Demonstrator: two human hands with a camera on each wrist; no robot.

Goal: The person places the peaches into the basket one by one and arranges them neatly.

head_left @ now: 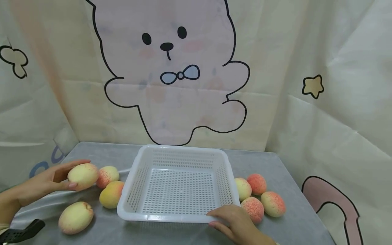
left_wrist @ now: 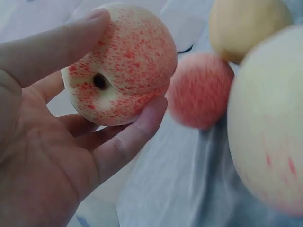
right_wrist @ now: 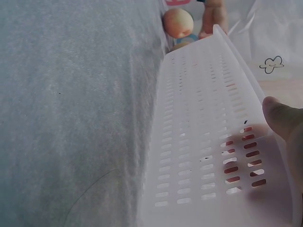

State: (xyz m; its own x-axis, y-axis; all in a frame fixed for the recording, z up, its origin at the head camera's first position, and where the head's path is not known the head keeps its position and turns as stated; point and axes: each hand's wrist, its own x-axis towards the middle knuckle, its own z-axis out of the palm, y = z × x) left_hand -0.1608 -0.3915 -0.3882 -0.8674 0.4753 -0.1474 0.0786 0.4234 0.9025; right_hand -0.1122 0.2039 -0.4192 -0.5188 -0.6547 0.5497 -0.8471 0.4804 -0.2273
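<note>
In the head view, my left hand [head_left: 58,177] holds a pale peach [head_left: 83,176] at the left side, fingers and thumb around it. The left wrist view shows red speckles and a dark stem hollow on this peach [left_wrist: 128,61], between thumb and fingertips of the left hand [left_wrist: 52,127]. A white slotted plastic basket [head_left: 171,217] stands mid-table with nothing inside. My right hand [head_left: 235,223] grips its front right corner at the rim. From the right wrist, the thumb [right_wrist: 281,118] shows at the rim of the basket [right_wrist: 189,127].
Left of the basket lie a red-speckled peach [head_left: 109,175], a yellow peach [head_left: 111,195] and a pale peach [head_left: 76,217]. Several peaches, among them a red one [head_left: 256,184], cluster by the basket's right side. A grey cloth [head_left: 294,204] covers the table; a printed curtain [head_left: 275,85] hangs behind.
</note>
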